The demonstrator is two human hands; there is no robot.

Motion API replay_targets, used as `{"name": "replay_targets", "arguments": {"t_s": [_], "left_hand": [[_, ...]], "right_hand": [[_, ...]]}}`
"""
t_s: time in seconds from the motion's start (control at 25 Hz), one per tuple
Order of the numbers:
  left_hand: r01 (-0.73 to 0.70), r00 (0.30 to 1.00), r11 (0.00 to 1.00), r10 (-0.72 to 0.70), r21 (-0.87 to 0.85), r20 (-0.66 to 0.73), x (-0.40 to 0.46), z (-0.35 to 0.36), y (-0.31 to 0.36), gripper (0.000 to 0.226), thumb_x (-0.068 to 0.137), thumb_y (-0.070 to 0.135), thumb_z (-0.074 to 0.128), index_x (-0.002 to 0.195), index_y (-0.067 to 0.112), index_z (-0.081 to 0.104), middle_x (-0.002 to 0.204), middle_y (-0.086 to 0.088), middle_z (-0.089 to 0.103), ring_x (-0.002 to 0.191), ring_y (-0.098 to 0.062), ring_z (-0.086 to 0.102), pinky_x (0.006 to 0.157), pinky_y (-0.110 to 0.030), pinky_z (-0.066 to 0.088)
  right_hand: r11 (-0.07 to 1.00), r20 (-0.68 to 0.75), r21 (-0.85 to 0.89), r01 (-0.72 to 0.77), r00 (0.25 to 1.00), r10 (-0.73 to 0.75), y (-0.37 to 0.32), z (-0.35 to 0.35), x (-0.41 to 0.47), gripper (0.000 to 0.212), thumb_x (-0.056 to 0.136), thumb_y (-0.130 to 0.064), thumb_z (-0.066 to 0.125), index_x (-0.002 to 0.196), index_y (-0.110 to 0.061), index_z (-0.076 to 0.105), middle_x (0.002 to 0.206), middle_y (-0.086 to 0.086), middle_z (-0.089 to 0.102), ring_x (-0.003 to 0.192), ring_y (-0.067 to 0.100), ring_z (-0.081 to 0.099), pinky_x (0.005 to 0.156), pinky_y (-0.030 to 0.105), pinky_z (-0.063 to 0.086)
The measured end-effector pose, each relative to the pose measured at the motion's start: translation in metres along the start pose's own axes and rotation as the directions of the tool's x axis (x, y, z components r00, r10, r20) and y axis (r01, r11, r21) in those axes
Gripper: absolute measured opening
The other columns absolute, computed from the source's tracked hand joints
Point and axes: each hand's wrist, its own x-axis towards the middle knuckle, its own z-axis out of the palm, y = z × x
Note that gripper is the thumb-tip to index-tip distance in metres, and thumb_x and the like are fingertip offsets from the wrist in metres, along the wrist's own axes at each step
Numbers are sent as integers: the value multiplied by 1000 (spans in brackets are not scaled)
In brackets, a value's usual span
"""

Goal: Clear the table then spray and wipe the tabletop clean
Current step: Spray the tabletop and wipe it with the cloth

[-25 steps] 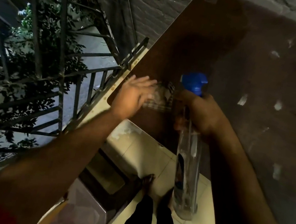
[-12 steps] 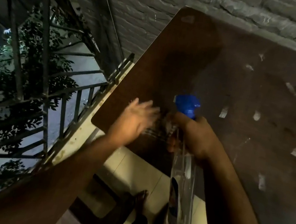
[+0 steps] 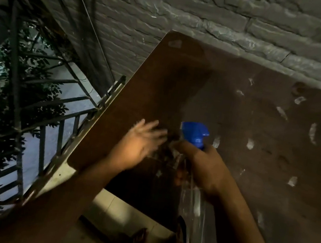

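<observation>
A dark brown tabletop [image 3: 190,96] fills the right and middle of the head view, dotted with pale smears. My right hand [image 3: 202,168] grips a clear spray bottle [image 3: 195,213] by its neck, just below the blue trigger head [image 3: 194,134]; the bottle hangs down over the table's near edge. My left hand [image 3: 140,147] lies flat with straight fingers near the table's near-left corner, blurred by motion. A checked cloth [image 3: 168,151] shows only as a dark blur between the two hands, partly under the left fingers.
A grey brick wall [image 3: 214,14] runs along the far side of the table. A black metal railing [image 3: 53,125] with foliage beyond stands close on the left. Below the near edge are pale floor tiles [image 3: 107,213] and my feet [image 3: 140,242].
The view tilted up, so more of the wall and tabletop shows. My left hand keeps sliding over the cloth at the near-left corner. The right hand still grips the bottle.
</observation>
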Motion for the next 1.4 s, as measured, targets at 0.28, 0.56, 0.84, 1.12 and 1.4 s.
{"name": "replay_targets", "arguments": {"t_s": [0.28, 0.56, 0.84, 1.12, 1.4], "left_hand": [[306, 947, 948, -313, -84, -73, 96, -22, -30, 36, 95, 12, 55, 130, 15, 58, 144, -1, 47, 143, -24, 27, 118, -41, 11], [110, 993, 991, -113, -80, -37, 71, 2, 2, 39, 93, 17, 58, 131, 25, 57, 142, 9, 48, 143, -15, 27, 117, -34, 11], [255, 966, 967, -255, -4, -51, 157, 9, 3, 41, 94, 15, 55, 133, 23, 55, 144, 9, 46, 143, -17, 25, 116, -34, 9], [508, 831, 861, -482, 25, -278, 232, -10, -69, 35, 90, 17, 63, 125, 18, 62, 146, -5, 44, 145, -28, 16, 115, -43, 20], [562, 801, 818, -499, 127, -330, 339, -17, -107, 33, 88, 35, 64, 120, 28, 64, 119, -5, 54, 110, -27, 46, 91, -40, 37]], "right_hand": [[999, 38, -43, 8, 999, -7, -7, -33, 31, 23, 84, -27, 61, 80, -4, 58, 58, 18, 59, 51, 31, 58, 57, 40, 49], [999, 67, 22, -39, 997, 38, -26, -82, 43, 15, 86, -25, 64, 87, -11, 59, 55, 8, 58, 46, 21, 58, 52, 36, 54], [999, 119, 0, -44, 992, 44, -48, -104, 65, 20, 88, -28, 63, 101, -14, 59, 63, 14, 62, 52, 26, 60, 56, 35, 54], [999, 46, 12, -30, 998, 29, -62, -114, 102, 28, 84, -28, 65, 97, -3, 61, 61, 15, 59, 51, 26, 57, 54, 35, 51], [999, -23, 53, 1, 1000, 0, -89, -101, 143, 26, 86, -28, 63, 93, -3, 58, 59, 19, 59, 51, 30, 56, 58, 37, 48]]}}
